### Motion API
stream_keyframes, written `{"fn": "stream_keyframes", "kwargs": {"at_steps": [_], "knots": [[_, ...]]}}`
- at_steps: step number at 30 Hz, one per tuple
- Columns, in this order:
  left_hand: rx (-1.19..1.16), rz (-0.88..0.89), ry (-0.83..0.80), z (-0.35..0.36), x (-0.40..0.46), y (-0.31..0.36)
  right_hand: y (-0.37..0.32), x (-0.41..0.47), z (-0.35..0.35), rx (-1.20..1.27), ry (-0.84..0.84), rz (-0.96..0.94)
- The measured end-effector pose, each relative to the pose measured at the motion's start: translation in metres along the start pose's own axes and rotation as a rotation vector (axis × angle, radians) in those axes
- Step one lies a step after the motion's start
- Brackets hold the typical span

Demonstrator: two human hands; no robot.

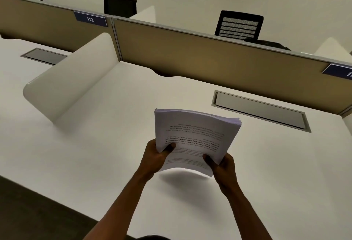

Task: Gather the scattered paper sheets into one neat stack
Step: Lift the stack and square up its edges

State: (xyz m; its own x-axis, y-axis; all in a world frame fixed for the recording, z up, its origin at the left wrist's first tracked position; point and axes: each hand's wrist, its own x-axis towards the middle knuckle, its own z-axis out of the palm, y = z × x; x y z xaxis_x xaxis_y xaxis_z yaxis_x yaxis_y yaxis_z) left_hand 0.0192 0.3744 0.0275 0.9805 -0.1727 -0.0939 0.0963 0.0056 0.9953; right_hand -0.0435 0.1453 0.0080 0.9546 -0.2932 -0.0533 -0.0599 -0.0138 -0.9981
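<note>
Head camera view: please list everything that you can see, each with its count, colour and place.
Paper stack: one, white with black print, held above the desk, centre.
Desk: one, white, fills the foreground.
Side divider: one, white, standing on the desk, left.
Back partition: tan panels with grey frame, behind the desk.
Number plates: two, dark blue, on the partition top; the right one is cut off.
Cable hatches: two, grey, set in the desk.
Office chairs: three, black, beyond the partition.
Left hand: gripping the stack's near left edge.
Right hand: gripping its near right corner.

We see white paper sheets point(196, 133) with black print, a white tabletop point(114, 144), tan partition point(209, 58), navy label point(90, 19), black chair point(239, 26).
</note>
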Motion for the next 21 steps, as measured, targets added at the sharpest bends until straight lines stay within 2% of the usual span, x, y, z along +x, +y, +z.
{"fn": "stream_keyframes", "kwargs": {"at_steps": [4, 7, 8, 10, 12, 13, 16, 19, 21], "knots": [[0.021, -0.026, -0.006, -0.004, -0.001, -0.005, 0.005, -0.001, 0.012, -0.188, -0.019, -0.005], [0.055, -0.028, -0.028, -0.014, -0.004, -0.002, 0.001, -0.004, 0.008, -0.322, -0.019, -0.094], [0.084, 0.009, -0.012, -0.018, -0.002, 0.007, -0.007, -0.001, 0.003, -0.351, -0.025, -0.119], [0.221, 0.158, 0.141, -0.027, 0.009, 0.037, -0.029, 0.007, -0.005, -0.399, -0.056, -0.162], [0.466, 0.347, 0.282, -0.040, 0.019, 0.072, -0.050, 0.017, -0.010, -0.466, -0.123, -0.183], [0.590, 0.432, 0.291, -0.045, 0.022, 0.091, -0.058, 0.021, -0.012, -0.508, -0.152, -0.193], [0.821, 0.515, 0.086, -0.044, 0.029, 0.136, -0.076, 0.024, -0.019, -0.651, -0.240, -0.247], [0.856, 0.348, -0.221, -0.040, 0.039, 0.161, -0.097, 0.024, -0.017, -0.754, -0.351, -0.322], [0.851, 0.226, -0.330, -0.048, 0.042, 0.163, -0.106, 0.024, -0.010, -0.792, -0.418, -0.339]]}}
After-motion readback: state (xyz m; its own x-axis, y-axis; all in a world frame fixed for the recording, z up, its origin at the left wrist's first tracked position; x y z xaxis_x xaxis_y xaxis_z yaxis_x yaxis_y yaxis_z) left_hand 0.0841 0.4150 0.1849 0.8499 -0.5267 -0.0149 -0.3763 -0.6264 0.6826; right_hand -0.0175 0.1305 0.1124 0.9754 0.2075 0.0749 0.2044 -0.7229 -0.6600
